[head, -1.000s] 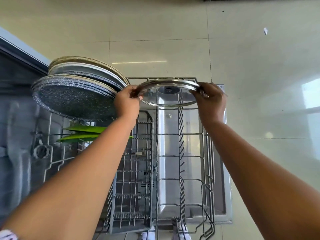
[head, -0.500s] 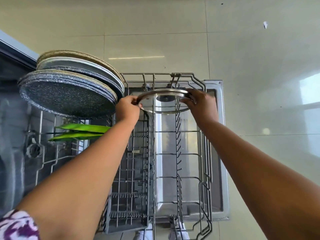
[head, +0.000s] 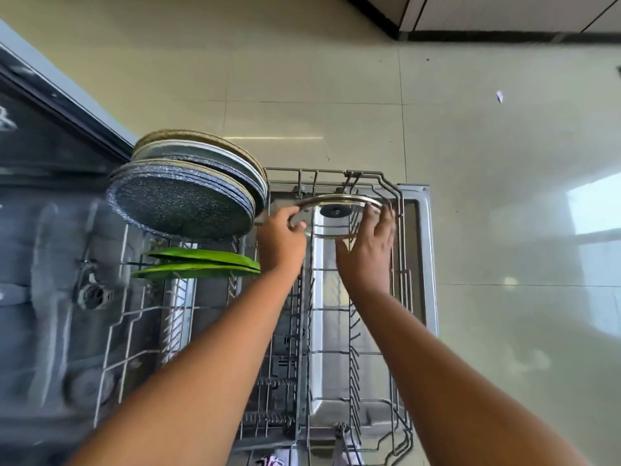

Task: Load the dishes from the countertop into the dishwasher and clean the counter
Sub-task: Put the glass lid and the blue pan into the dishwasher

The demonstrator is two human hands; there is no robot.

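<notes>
Readable text: none in this view.
Labels, brands, numbers: none legible on the grey wire dishwasher rack (head: 349,317) or speckled dark round plates (head: 181,203).

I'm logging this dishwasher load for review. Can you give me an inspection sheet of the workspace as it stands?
Surface: wire rack, pulled out over the open door.
Job's things: glass lid tilted at the rack's far end; speckled plates and green plates standing on edge to its left.
Clutter: white scrap on the floor.
Grippers: left hand pinches the lid's rim; right hand open, fingers against the rim.
Cables: nothing seen.
Surroundings: tiled floor.
</notes>
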